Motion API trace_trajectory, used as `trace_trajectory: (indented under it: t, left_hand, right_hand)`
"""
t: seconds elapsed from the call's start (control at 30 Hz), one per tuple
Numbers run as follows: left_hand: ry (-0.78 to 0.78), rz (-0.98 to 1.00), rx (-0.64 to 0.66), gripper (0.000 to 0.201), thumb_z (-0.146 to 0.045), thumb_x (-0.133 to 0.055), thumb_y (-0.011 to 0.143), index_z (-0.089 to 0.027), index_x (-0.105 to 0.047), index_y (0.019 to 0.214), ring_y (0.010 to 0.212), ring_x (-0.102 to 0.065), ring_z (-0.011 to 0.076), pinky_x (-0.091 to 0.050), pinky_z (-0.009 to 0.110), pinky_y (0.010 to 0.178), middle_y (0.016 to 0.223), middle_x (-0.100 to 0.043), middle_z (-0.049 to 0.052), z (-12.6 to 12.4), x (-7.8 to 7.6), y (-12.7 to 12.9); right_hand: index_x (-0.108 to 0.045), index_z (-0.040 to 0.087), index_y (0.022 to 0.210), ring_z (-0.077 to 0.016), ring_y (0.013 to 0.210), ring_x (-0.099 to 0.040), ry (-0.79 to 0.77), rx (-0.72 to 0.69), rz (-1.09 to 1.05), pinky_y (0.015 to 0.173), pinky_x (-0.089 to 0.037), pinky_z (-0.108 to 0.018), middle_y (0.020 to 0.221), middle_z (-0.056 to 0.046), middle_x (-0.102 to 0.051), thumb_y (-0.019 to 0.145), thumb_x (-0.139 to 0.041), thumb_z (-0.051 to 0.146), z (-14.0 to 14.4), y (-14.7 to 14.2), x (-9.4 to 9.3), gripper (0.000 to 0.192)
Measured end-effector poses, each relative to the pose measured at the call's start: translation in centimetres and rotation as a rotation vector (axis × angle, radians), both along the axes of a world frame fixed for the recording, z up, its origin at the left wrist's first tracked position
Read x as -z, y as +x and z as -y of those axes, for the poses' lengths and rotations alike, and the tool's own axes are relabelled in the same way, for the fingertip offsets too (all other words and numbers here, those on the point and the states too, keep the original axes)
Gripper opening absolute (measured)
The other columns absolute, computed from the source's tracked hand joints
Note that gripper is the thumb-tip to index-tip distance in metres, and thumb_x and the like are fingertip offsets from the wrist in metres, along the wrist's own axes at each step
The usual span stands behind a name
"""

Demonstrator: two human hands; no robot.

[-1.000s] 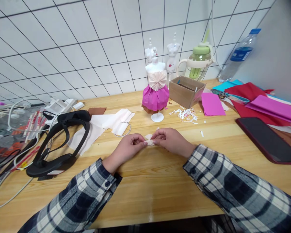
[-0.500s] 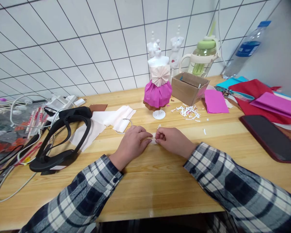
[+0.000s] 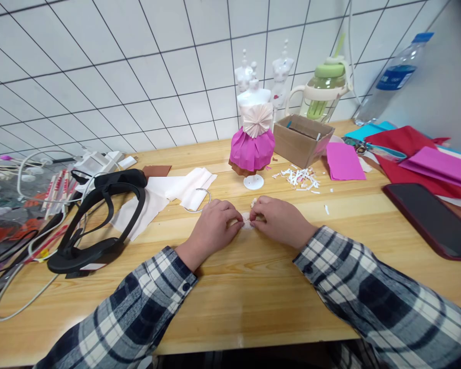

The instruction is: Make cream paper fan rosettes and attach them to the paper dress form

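Compared with the view of one second ago, our left hand has rolled so that its back and knuckles face up, and the small cream paper piece, then showing a flared, bow-like outline, now shows only a narrow middle portion. We find this piece low over the tabletop, between the two sets of fingertips and in front of the dress form. The fingers cover its left and right ends, so we cannot tell which way its long axis runs or where it points. The left grip is nearly closed, thumb and fingertips pinching the left edge; the grip of our right hand is likewise closed, thumb against forefinger at the right edge. The exposed paper looks pale, thin and slightly creased, though too small to resolve in detail. We note a matching pleated fan on the form's bodice, above a magenta skirt, and larger cream sheets beyond the left hand.
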State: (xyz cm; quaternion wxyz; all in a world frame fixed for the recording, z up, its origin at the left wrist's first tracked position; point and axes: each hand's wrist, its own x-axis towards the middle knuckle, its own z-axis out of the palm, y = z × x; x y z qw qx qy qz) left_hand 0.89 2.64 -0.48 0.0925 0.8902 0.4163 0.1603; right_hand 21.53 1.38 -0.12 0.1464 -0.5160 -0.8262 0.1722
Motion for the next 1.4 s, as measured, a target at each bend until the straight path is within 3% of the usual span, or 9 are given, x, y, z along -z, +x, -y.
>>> trace_trajectory:
  t: [0.23,0.33,0.53,0.67,0.83,0.97,1.17,1.27,1.4]
  left_hand:
    - [-0.008,0.038,0.018,0.011,-0.023,-0.063,0.085,-0.022,-0.072,0.091,0.09,-0.059,0.022,-0.045,0.04,0.084,0.091,-0.068,0.005,-0.1,0.3,-0.1]
    - [-0.018,0.032,0.011,0.014,-0.027,-0.063,0.086,-0.023,-0.071,0.096,0.092,-0.06,0.0227,-0.044,0.041,0.086,0.093,-0.068,0.005,-0.2,0.4,-0.1]
    - [-0.013,0.032,0.046,0.01,-0.02,-0.06,0.085,-0.022,-0.071,0.086,0.09,-0.059,0.0217,-0.045,0.04,0.085,0.091,-0.067,0.004,-0.3,0.4,-0.2]
    - [-0.011,0.03,0.064,0.009,-0.02,-0.061,0.085,-0.022,-0.07,0.086,0.091,-0.059,0.0219,-0.044,0.04,0.085,0.092,-0.067,0.004,-0.3,0.3,-0.4]
    - [0.001,0.053,0.064,0.014,-0.024,-0.062,0.086,-0.022,-0.07,0.097,0.094,-0.059,0.0227,-0.044,0.041,0.085,0.095,-0.067,0.005,-0.1,0.1,-0.4]
    - [-0.018,0.019,0.051,0.013,-0.029,-0.062,0.087,-0.022,-0.072,0.091,0.092,-0.059,0.0229,-0.044,0.041,0.086,0.093,-0.067,0.006,0.0,0.0,-0.2]
    - [-0.138,0.18,-0.03,0.008,-0.022,-0.062,0.084,-0.021,-0.07,0.084,0.087,-0.061,0.0204,-0.046,0.039,0.085,0.087,-0.068,0.004,-0.3,0.1,-0.5]
    - [-0.262,0.347,-0.065,0.009,-0.025,-0.063,0.084,-0.02,-0.07,0.084,0.086,-0.064,0.0189,-0.049,0.036,0.084,0.087,-0.069,0.003,-0.1,-0.4,-0.6]
    - [-0.382,0.421,-0.051,0.008,-0.025,-0.064,0.083,-0.02,-0.07,0.082,0.086,-0.065,0.0185,-0.05,0.035,0.084,0.088,-0.07,0.004,0.2,-0.8,-0.5]
  right_hand:
    - [-0.071,0.023,0.098,-0.0184,0.093,-0.062,0.049,-0.007,-0.061,0.079,-0.043,-0.029,0.1,-0.002,-0.068,0.087,-0.059,0.025,-0.1,0.1,-0.1,0.015]
    - [-0.072,0.024,0.091,-0.0187,0.09,-0.061,0.019,-0.02,-0.014,0.077,-0.042,-0.03,0.097,-0.003,-0.067,0.087,-0.06,0.027,-0.1,0.0,-0.1,0.013]
    - [-0.07,0.023,0.088,-0.0173,0.088,-0.061,-0.006,-0.04,-0.018,0.075,-0.042,-0.028,0.095,-0.002,-0.066,0.086,-0.062,0.026,-0.1,0.0,-0.2,0.009]
    - [-0.068,0.021,0.096,-0.0178,0.091,-0.062,0.009,-0.008,-0.053,0.077,-0.042,-0.028,0.099,-0.002,-0.067,0.085,-0.064,0.03,-0.1,0.1,-0.3,0.015]
    - [-0.071,0.024,0.094,-0.0183,0.091,-0.062,-0.029,-0.031,0.004,0.076,-0.042,-0.029,0.099,-0.002,-0.066,0.085,-0.064,0.035,-0.1,0.2,-0.2,0.016]
    - [-0.071,0.023,0.096,-0.0184,0.095,-0.062,-0.033,-0.054,0.003,0.08,-0.043,-0.028,0.1,-0.003,-0.066,0.087,-0.06,0.029,-0.2,0.3,-0.1,0.015]
    - [-0.066,0.021,0.107,-0.019,0.1,-0.061,0.056,-0.15,-0.109,0.084,-0.043,-0.029,0.105,-0.004,-0.066,0.082,-0.064,0.019,0.0,0.3,-0.3,0.025]
    - [-0.066,0.021,0.103,-0.0184,0.096,-0.061,0.134,-0.165,-0.198,0.081,-0.043,-0.028,0.102,-0.004,-0.067,0.085,-0.064,0.023,0.2,0.2,-0.5,0.018]
    - [-0.068,0.02,0.095,-0.0168,0.089,-0.062,0.21,-0.155,-0.311,0.079,-0.043,-0.028,0.094,-0.004,-0.069,0.09,-0.06,0.028,0.3,0.0,-0.7,0.012]
